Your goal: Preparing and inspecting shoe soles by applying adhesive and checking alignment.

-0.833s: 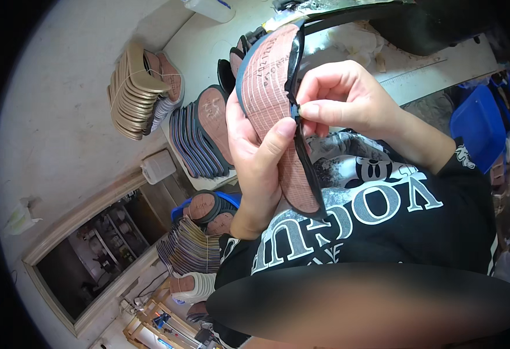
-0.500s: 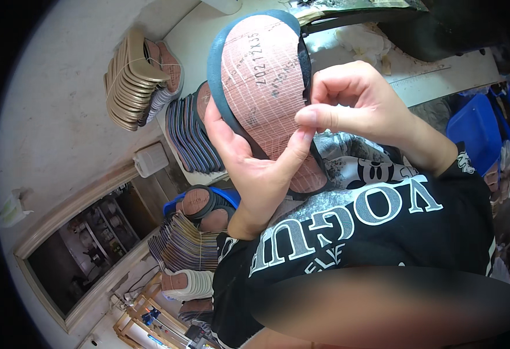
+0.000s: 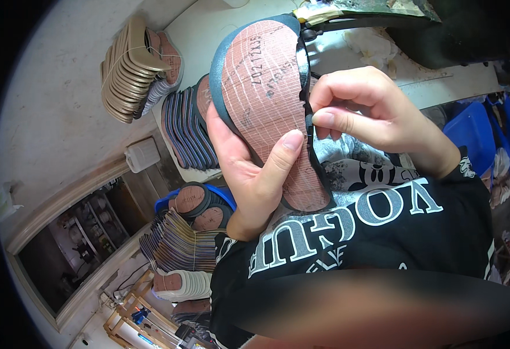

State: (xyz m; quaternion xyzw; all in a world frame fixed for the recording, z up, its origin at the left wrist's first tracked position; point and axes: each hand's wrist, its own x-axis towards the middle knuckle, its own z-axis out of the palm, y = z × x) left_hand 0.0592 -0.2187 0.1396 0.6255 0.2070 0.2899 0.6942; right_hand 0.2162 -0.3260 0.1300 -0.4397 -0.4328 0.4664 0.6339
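Note:
A shoe insole [image 3: 261, 87] with a pinkish-brown woven-lined board and a dark teal padded rim is held up before my chest. My left hand [image 3: 255, 168] grips it by the near-left side, thumb on the board face and fingers behind. Along the insole's right edge runs a strip of black material, uneven and notched. My right hand [image 3: 365, 107] pinches at this edge about halfway down, thumb and forefinger closed on the black edging. The insole's other face is turned away from view.
Tied bundles of gold insoles [image 3: 127, 70] and dark striped insoles [image 3: 188, 134] stand on the white table [image 3: 214, 41] at the left. Below them are a blue basket of insoles [image 3: 163, 203] and more stacks. A dark machine [image 3: 418, 38] is at the back right, above blue bins [image 3: 470, 139].
My right thumb has come off the board face to the black edging, and the right hand sits slightly further right. The left thumb has slid apart from it; the insole has tilted a little.

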